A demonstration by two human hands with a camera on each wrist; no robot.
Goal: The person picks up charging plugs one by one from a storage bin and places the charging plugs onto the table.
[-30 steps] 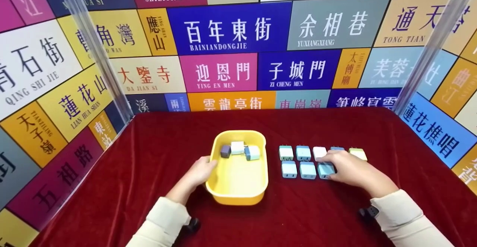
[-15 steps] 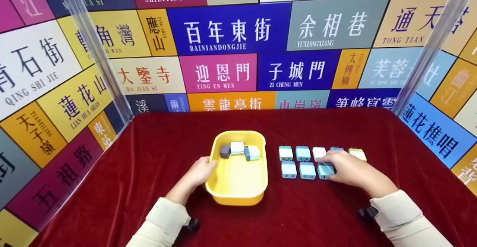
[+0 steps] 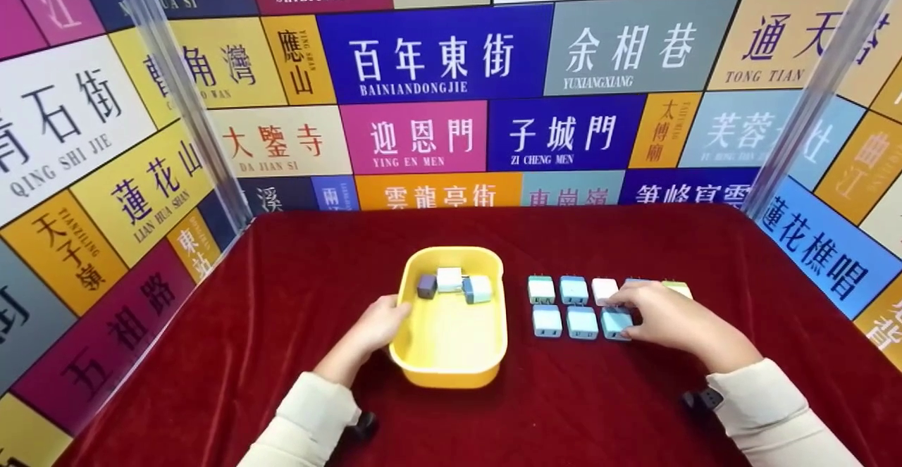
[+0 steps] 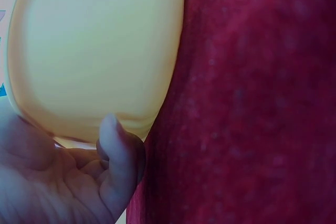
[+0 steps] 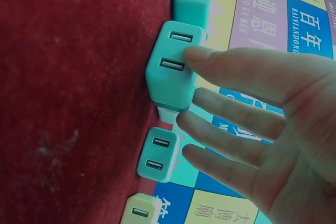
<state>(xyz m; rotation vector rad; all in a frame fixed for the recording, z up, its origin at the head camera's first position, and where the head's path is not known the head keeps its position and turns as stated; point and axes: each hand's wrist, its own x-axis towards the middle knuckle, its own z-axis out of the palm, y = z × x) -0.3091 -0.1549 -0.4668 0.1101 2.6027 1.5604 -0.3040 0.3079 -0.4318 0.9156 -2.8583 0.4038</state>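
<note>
My left hand (image 3: 378,322) grips the left rim of a yellow plastic bin (image 3: 451,378), thumb over the edge; in the left wrist view a bent finger lies along the bin's outer wall (image 4: 94,51). Inside sit a purple charger (image 3: 426,286), a white one (image 3: 449,280) and a blue-and-white one (image 3: 478,289). At the right, my right hand (image 3: 666,319) is around the teal USB wall charger (image 3: 616,323) at the front row's right end. The right wrist view shows its thumb tip overlapping this charger's port face (image 5: 173,77), the other fingers extended loosely behind.
Several more chargers stand in two rows, among them a light blue one (image 3: 547,321), a white one (image 3: 604,291) and a yellow-green one (image 3: 676,288) partly behind my right hand. Red velvet cloth (image 3: 564,396) covers the table. Sign-printed walls (image 3: 437,51) enclose its back and sides.
My right hand has shifted slightly to the right, its thumb and fingers loosening around the teal charger, which stays in place. The left hand and bin have not moved.
</note>
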